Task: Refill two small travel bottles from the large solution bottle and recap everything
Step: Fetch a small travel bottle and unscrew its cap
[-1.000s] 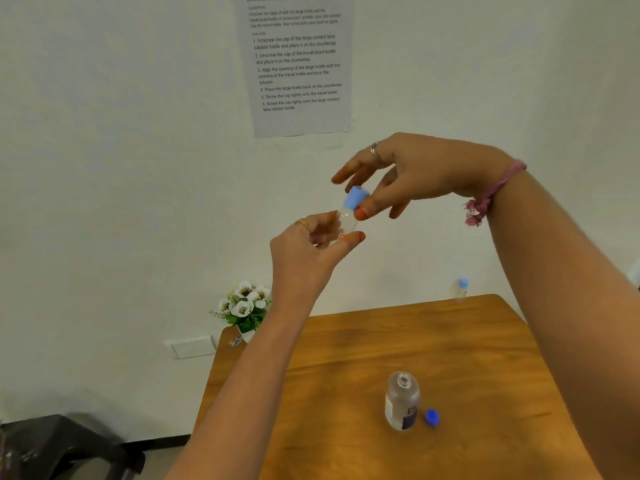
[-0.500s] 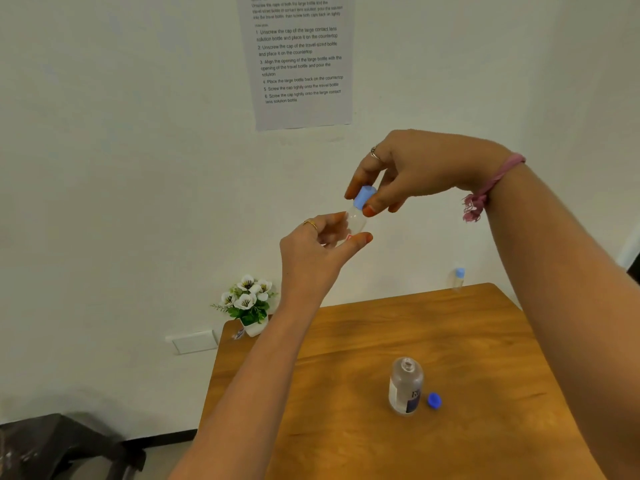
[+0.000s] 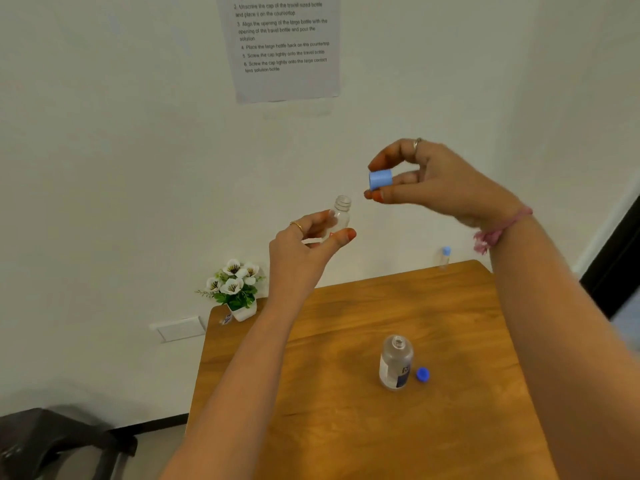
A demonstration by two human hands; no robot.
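Pale-blue cap [image 3: 380, 179] pinched clear in right hand [image 3: 440, 181], left hand [image 3: 304, 247] gripping open travel bottle [image 3: 341, 216] upright, presumably for filling.

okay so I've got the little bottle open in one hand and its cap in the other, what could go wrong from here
1. The large solution bottle stands uncapped on the table; an arm lowered carelessly could knock it over and spill it.
2. The light blue cap is only pinched by the right hand, so it could slip and fall.
3. The travel bottle in the left hand has a narrow neck; pouring may miss.
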